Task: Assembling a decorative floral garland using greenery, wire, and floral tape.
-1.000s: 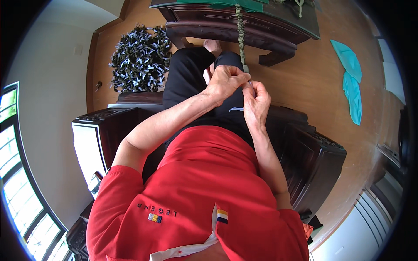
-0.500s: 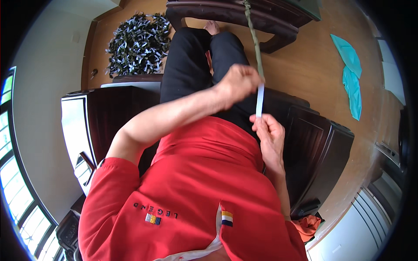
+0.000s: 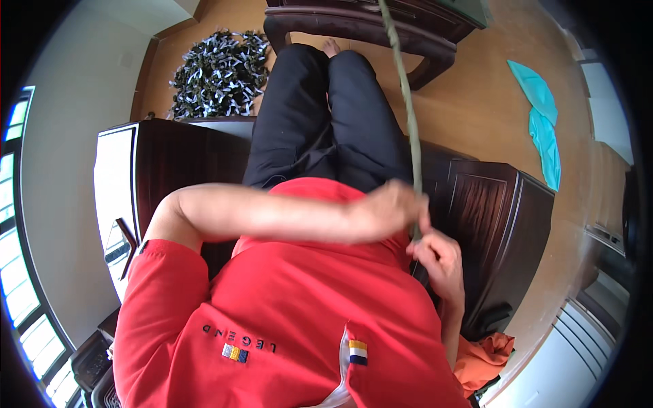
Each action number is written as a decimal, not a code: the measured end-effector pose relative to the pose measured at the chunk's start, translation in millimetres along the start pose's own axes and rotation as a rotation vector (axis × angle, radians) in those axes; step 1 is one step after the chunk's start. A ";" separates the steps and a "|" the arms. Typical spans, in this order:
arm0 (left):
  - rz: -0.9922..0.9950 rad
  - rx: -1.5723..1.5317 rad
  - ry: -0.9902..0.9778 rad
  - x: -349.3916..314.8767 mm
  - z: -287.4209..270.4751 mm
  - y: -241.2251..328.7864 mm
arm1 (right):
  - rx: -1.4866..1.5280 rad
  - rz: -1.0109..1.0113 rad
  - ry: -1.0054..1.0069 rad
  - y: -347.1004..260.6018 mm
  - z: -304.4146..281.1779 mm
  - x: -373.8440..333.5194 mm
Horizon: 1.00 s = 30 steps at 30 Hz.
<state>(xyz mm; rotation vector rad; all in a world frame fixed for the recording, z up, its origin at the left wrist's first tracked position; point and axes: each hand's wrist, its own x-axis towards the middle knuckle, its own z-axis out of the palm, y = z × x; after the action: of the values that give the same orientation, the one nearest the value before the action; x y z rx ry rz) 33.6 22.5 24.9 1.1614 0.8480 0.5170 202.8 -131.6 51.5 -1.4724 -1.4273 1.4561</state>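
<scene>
A long olive-green twisted cord (image 3: 410, 109) stretches taut from the dark table at the top down to my hands, over my right thigh. My left hand (image 3: 393, 209) reaches across my lap, closed on the lower part of the cord and smeared by motion. Just below and to its right, my right hand (image 3: 441, 257) is closed, its thumb and forefinger pinched at the cord's lower end. The two hands nearly touch. No white strip shows between them now; the fingers hide the exact end.
A heap of dark green cords with white strips (image 3: 221, 75) lies on the floor at the far left. Dark wooden chair arms (image 3: 490, 204) flank me. A dark table (image 3: 354, 27) stands ahead. Turquoise cloth (image 3: 537, 102) lies at right, and orange cloth (image 3: 484, 360) beside my right elbow.
Both hands have come closer to my body, the left moving down toward the right. The cord now reaches lower, and the white strip seen between the hands is out of sight.
</scene>
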 end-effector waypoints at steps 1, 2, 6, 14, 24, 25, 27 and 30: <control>-0.128 0.027 -0.065 -13.2 5.6 7.4 | -0.031 -0.031 -0.017 2.6 -5.9 -5.9; -0.256 0.045 -0.122 -28.5 9.0 13.9 | -0.068 -0.059 -0.044 2.0 -9.0 -13.2; -0.258 -0.298 0.077 32.1 -36.6 6.8 | -0.123 -0.094 -0.071 -6.3 -4.2 -15.4; -0.271 -0.119 -0.244 -48.3 28.4 -6.8 | -0.147 -0.085 -0.100 1.1 -8.6 -25.1; 0.017 -0.174 0.032 10.9 -2.5 -17.2 | -0.311 -0.116 -0.152 -19.9 -14.4 6.5; -0.076 -0.161 -0.054 -18.3 14.2 -31.6 | -0.343 -0.143 -0.169 -22.1 -19.8 16.8; -0.153 -0.241 0.025 -31.6 -8.1 -34.6 | -0.416 -0.203 -0.215 -32.0 -26.3 44.4; -0.064 -0.369 0.245 -30.2 -42.2 -35.5 | -0.635 -0.483 -0.219 -45.1 -21.3 97.2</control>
<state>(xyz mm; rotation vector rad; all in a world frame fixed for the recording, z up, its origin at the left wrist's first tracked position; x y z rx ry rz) -20.5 12.5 -5.5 0.7398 0.9492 0.7388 192.6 -24.6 70.8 -1.1840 -2.3364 0.9168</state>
